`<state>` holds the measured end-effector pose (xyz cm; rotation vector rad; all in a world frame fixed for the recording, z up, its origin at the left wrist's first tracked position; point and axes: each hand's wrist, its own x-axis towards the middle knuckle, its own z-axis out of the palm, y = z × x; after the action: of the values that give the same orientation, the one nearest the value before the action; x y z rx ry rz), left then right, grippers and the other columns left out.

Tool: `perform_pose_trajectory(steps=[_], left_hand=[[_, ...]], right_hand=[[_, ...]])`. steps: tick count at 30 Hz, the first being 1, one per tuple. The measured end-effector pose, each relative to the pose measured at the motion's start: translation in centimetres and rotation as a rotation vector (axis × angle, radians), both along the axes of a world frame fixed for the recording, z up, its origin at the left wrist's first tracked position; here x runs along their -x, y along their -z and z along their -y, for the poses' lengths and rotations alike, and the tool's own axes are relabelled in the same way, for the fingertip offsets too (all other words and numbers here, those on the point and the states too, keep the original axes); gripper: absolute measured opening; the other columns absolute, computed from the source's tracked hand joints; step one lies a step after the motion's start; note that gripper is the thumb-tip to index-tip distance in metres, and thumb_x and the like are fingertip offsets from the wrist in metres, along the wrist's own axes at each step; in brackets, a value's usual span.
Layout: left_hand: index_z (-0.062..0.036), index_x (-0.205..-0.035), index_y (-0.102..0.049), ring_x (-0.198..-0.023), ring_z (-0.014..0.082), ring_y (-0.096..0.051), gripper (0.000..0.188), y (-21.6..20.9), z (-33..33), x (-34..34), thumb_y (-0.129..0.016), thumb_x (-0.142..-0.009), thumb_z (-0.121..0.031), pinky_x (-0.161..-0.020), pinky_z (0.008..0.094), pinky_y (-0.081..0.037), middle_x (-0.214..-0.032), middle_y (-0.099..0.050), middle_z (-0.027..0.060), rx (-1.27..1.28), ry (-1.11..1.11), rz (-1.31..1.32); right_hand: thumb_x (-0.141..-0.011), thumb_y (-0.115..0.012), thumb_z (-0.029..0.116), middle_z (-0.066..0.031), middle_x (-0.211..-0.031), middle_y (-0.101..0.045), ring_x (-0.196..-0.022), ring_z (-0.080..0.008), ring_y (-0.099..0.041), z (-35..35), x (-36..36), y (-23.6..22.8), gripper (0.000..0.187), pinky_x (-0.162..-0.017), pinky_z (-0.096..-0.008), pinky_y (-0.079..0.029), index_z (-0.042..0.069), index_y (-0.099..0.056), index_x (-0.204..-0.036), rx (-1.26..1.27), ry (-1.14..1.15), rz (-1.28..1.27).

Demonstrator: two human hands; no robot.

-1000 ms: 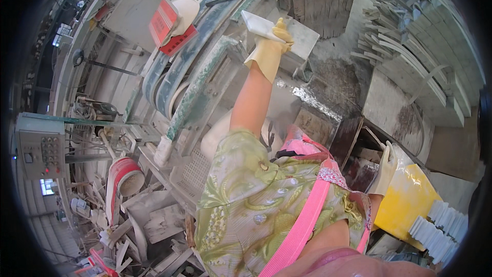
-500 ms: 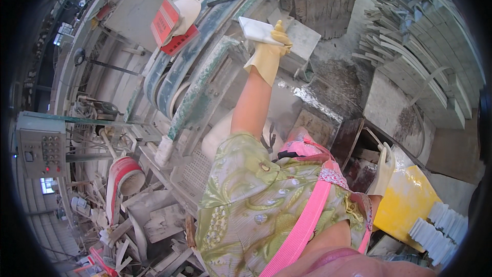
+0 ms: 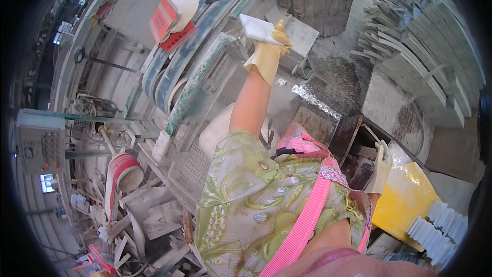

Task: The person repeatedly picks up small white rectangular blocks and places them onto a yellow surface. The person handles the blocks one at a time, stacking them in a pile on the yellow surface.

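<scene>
My left hand (image 3: 277, 39), in a cream-yellow rubber glove, is stretched far forward and closed on the right end of a white marble slab (image 3: 256, 28). The slab is held beside a green-edged machine rail (image 3: 205, 74), near a grey block (image 3: 301, 36). My right hand (image 3: 380, 166), in a matching glove, is low on the right with its fingers extended. It is beside a yellow board (image 3: 407, 195) and a dark open box (image 3: 353, 149); nothing shows in its grasp.
A belt machine (image 3: 169, 79) runs along the left, with a red box (image 3: 177, 36) on it. Stacked stone strips (image 3: 420, 56) stand at the right, and light-coloured blocks (image 3: 435, 233) at lower right. A control box (image 3: 41, 149) and broken scraps (image 3: 164, 220) are at left.
The view has shifted very slightly. My left hand still grips the marble slab in nearly the same place, and my right hand has barely moved beside the yellow board.
</scene>
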<state>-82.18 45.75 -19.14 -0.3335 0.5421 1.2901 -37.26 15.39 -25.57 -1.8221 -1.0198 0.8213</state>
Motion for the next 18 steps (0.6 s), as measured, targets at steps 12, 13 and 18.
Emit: perform_pose_trajectory(steps=[12, 13, 18], left_hand=[[0.0037, -0.126, -0.060, -0.048, 0.0133, -0.052, 0.052, 3.9, 4.3, -16.0, -0.044, -0.103, -0.040, -0.038, 0.0315, -0.038, -0.076, -0.066, 0.0095, -0.004, 0.937, -0.117], [0.0045, -0.126, -0.059, -0.048, 0.0132, -0.053, 0.053, 4.5, 5.7, -18.6, -0.045, -0.102, -0.041, -0.039, 0.0307, -0.040, -0.077, -0.066, 0.0105, -0.040, 1.084, -0.138], [0.0046, -0.129, -0.053, -0.061, 0.0228, -0.063, 0.056, 5.2, 11.5, -27.6, -0.044, -0.101, -0.043, -0.043, 0.0348, -0.049, -0.088, -0.068, 0.0195, -0.508, 1.466, 0.252]], right_hand=[[-0.107, -0.039, 0.048, -0.0158, -0.131, -0.066, -0.128, -0.0230, -0.058, -5.2, 3.1, -4.4, 0.061, -0.114, -0.0348, -0.038, -0.003, -0.056, -0.137, -0.064, -0.032, -0.431], [-0.106, -0.038, 0.051, -0.0189, -0.133, -0.064, -0.129, -0.0251, -0.058, -6.3, 3.2, -4.6, 0.066, -0.114, -0.0359, -0.038, -0.004, -0.052, -0.141, -0.078, -0.048, -0.600], [-0.102, -0.054, 0.048, -0.0019, -0.084, -0.064, -0.073, -0.0074, -0.056, -7.9, 2.4, -5.6, 0.048, -0.068, -0.0248, -0.044, 0.004, -0.061, -0.119, 0.000, -0.240, -0.847]])
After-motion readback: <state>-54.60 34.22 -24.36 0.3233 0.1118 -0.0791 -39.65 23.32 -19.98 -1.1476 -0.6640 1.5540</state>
